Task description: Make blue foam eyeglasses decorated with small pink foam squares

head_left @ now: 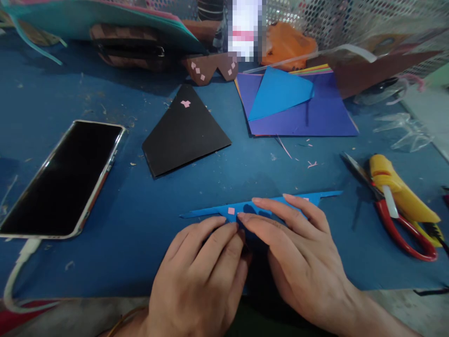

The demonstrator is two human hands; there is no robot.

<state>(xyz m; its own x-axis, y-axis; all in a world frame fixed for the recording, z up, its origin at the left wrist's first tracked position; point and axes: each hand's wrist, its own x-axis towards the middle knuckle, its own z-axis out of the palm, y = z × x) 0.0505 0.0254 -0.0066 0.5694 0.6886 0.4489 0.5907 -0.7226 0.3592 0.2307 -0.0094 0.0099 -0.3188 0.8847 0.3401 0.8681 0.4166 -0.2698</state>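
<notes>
The head view shows a blue folded paper piece (pixel 242 206) lying nearly level across the lower middle of the frame, just above both hands. The left hand (pixel 199 271) has its fingers curled and close together at the lower edge of the piece; the right hand (pixel 301 252) has its fingers spread, with tips along the piece. Both thumbs are hidden, so I cannot tell if either hand pinches it. This two-handed contact probably serves to keep the thin paper steady, while a pink square (pixel 231 211) on it remains visible between the hands. The scissors (pixel 386 227) and the yellow glue gun (pixel 407 194) lie at the right of the frame, perhaps for easy reach. A black folded paper (pixel 185 140) rests above the hands on the blue tabletop (pixel 119 262), perhaps put aside to leave working space.
</notes>
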